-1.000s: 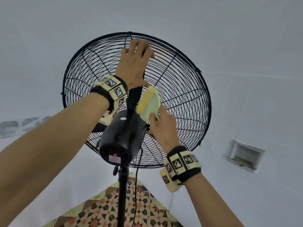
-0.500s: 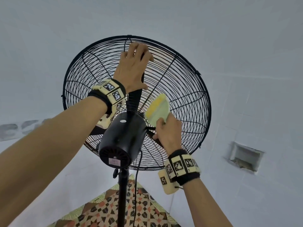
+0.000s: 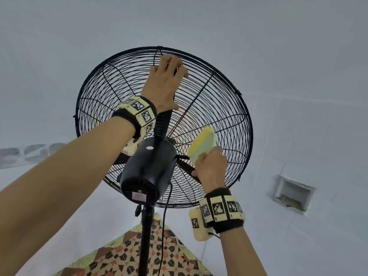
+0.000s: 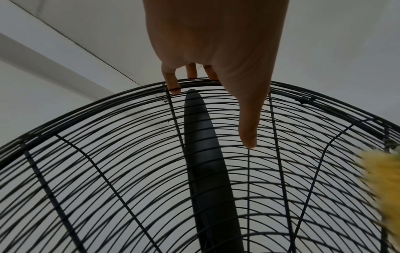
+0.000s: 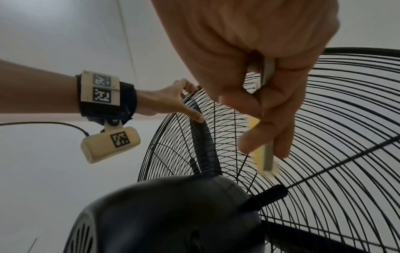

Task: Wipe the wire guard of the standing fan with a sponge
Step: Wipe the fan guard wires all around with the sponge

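Fan: standing fan (image 3: 146, 170) seen from behind and below, black motor housing on a black pole, round head tilted up toward a pale wall.
Wire guard: black wire guard (image 3: 229, 108) rings the blades; one dark blade (image 4: 203, 154) shows through the wires.
Floor: patterned mat (image 3: 127, 255) lies around the pole's foot.
Left hand: left hand (image 3: 164, 84) rests on the guard's upper back near the rim, fingers (image 4: 172, 82) straight and spread, tips on the wires, thumb lying along them; it grips nothing.
Right hand: right hand (image 3: 211, 168) is right of the motor, fingers (image 5: 255, 137) and thumb curled around the sponge's lower end.
Sponge: yellow-and-green sponge (image 3: 203, 144) stands on edge against the rear wires, just right of the motor housing, its yellow side toward the guard.
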`<action>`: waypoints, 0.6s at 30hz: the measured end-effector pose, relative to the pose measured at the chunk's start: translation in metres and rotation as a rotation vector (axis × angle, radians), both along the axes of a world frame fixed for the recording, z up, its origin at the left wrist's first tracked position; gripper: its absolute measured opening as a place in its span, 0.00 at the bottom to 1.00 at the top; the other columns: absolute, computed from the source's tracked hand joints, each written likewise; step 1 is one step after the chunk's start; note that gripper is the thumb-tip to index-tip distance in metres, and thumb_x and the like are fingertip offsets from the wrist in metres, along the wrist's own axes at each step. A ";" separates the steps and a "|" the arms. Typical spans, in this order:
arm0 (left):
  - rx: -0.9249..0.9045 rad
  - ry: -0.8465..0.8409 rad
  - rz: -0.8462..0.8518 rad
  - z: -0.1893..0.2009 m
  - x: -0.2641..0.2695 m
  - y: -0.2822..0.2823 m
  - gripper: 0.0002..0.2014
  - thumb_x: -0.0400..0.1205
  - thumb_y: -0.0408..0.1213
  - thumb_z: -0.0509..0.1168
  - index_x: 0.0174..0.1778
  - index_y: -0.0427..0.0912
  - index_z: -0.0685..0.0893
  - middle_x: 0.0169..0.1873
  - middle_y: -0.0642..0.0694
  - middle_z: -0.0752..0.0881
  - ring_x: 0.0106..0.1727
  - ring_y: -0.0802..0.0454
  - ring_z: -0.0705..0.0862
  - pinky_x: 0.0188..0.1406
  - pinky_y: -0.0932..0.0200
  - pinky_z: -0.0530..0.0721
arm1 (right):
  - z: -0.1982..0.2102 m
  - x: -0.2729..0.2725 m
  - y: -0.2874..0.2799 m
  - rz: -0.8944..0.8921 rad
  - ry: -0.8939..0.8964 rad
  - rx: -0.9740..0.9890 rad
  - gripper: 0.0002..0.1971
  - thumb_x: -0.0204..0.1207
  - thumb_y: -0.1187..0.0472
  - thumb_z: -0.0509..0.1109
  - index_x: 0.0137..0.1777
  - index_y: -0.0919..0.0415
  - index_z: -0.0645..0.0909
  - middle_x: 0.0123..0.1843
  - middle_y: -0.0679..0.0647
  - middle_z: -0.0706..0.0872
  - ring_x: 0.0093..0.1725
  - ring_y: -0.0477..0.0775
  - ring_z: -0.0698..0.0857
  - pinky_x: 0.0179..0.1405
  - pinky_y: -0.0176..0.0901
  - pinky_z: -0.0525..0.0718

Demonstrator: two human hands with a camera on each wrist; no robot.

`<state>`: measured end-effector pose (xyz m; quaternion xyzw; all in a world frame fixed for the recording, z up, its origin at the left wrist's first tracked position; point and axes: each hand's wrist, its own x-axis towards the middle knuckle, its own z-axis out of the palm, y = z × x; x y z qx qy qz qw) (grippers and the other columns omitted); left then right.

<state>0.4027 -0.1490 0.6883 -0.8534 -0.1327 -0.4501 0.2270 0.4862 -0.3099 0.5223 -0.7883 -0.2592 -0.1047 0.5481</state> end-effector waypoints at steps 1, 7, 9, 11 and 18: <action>0.001 -0.001 0.003 0.000 0.001 0.000 0.44 0.60 0.48 0.88 0.69 0.44 0.74 0.74 0.40 0.72 0.78 0.34 0.66 0.61 0.37 0.78 | -0.001 -0.001 -0.003 0.014 0.004 0.048 0.20 0.88 0.64 0.64 0.76 0.59 0.63 0.60 0.68 0.83 0.47 0.67 0.92 0.41 0.59 0.95; 0.019 -0.015 -0.011 -0.002 0.000 0.005 0.45 0.59 0.49 0.88 0.69 0.45 0.74 0.74 0.40 0.72 0.78 0.33 0.66 0.61 0.35 0.79 | 0.005 -0.029 -0.003 0.187 -0.260 0.139 0.13 0.88 0.66 0.64 0.69 0.56 0.68 0.50 0.59 0.87 0.40 0.50 0.90 0.34 0.26 0.85; 0.022 -0.022 -0.008 -0.002 0.001 0.005 0.45 0.59 0.49 0.88 0.69 0.45 0.74 0.74 0.40 0.72 0.78 0.34 0.66 0.60 0.35 0.78 | 0.006 -0.032 0.003 0.243 -0.341 0.067 0.18 0.85 0.57 0.71 0.70 0.59 0.71 0.47 0.55 0.88 0.39 0.47 0.88 0.37 0.25 0.84; 0.022 -0.026 -0.007 -0.003 0.000 0.005 0.45 0.59 0.49 0.87 0.69 0.45 0.74 0.74 0.40 0.72 0.78 0.34 0.66 0.59 0.36 0.79 | 0.006 -0.032 0.008 0.292 -0.435 -0.041 0.27 0.80 0.46 0.74 0.71 0.56 0.69 0.51 0.53 0.88 0.46 0.52 0.88 0.49 0.42 0.87; 0.020 -0.021 -0.005 -0.002 0.000 0.006 0.45 0.59 0.50 0.88 0.70 0.46 0.74 0.73 0.40 0.72 0.78 0.33 0.67 0.59 0.35 0.79 | 0.014 0.001 0.011 0.234 -0.658 -0.068 0.16 0.87 0.44 0.66 0.58 0.55 0.69 0.51 0.55 0.85 0.41 0.55 0.86 0.35 0.53 0.89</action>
